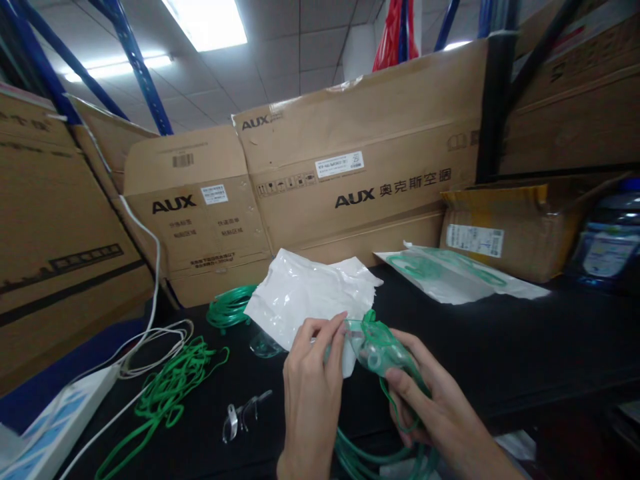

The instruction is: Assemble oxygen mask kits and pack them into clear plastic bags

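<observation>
A clear green oxygen mask [383,353] is in my right hand [430,393], with the thumb on its near side and the fingers wrapped behind it. A thin green strap hangs from the mask by that palm. The bent fingers of my left hand [315,373] close on the mask's clear left end; the exact pinch is partly hidden. Below both hands lies a coil of green tubing [370,460]. Just behind them is a crumpled white plastic bag [315,283], partly over a clear plastic piece [265,345].
At left are a tangle of green elastic cord [173,380], a white power strip [65,427] and cables. A small clear part with metal [233,420] lies nearby. Coiled tubing [230,307], a packaged mask set [455,273], an open carton [500,230] and a bottle [613,233] stand farther back.
</observation>
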Demonstrator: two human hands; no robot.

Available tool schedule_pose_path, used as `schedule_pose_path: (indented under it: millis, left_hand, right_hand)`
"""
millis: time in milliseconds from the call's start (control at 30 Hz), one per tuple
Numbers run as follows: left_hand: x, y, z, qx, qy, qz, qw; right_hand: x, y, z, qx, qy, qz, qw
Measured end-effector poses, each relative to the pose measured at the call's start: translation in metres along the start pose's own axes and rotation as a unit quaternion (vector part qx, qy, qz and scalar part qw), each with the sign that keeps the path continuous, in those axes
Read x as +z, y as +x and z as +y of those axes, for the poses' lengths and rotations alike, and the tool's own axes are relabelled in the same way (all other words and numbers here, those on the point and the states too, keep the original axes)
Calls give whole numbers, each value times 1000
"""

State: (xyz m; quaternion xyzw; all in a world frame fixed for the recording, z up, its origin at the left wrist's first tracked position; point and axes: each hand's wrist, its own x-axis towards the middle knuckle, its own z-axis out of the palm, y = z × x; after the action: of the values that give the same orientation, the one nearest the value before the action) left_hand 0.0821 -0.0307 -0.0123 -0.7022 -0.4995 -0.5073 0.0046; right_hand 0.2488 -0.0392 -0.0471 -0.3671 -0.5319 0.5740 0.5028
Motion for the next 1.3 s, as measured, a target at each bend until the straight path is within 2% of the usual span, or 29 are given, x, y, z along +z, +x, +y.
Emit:
schedule_pose_path:
  millis: [167, 267, 567, 700, 833, 1000, 1200, 1300]
  left_hand:
    - [-1, 1, -3, -12, 4, 36, 999]
    - [-2, 1, -4, -10, -2, 50, 999]
    - [-1, 2, -3, -8, -40, 13, 999]
    - [0, 1, -2, -24, -30, 11, 999]
    - [2, 1, -3, -36, -27, 21, 999]
    - [2, 2, -3, -36, -35, 35, 998]
    - [2, -1, 1, -36, -57, 39, 997]
    - [2, -3, 1, -19, -60, 43, 997]
  right_hand:
    - [-1, -3, -6, 30, -18, -16, 999]
    - [1, -4, -9, 29, -33, 5, 999]
    - [2, -1, -7, -116, -106, 61, 986]
    - [9, -2, -11, -83, -59, 94, 990]
    - [13, -2, -12, -49, 7, 87, 995]
    - [8, -2, -16, -32, -33, 97, 994]
    - [7, 1, -17, -46, -65, 177, 981]
    - [11, 2, -17, -71, -74, 191, 976]
